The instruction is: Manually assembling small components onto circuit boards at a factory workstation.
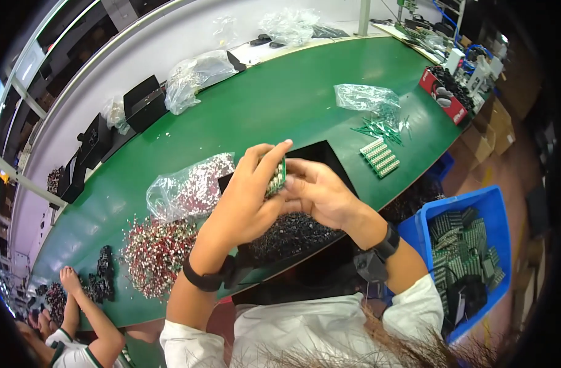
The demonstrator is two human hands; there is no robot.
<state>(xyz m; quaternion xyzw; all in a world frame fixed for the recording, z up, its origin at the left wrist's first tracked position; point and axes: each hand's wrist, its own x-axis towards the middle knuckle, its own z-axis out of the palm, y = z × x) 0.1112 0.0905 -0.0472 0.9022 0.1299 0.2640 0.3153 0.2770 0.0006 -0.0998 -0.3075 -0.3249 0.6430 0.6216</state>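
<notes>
The left hand is curled around a small green circuit board, fingers raised and pinching its edge; the right hand meets it from the other side, fingertips closed on the same board; the board stands upright between both hands, above a black tray on the green table; a heap of small red and silver parts lies to the left; a blue bin of boards sits at the right.
</notes>
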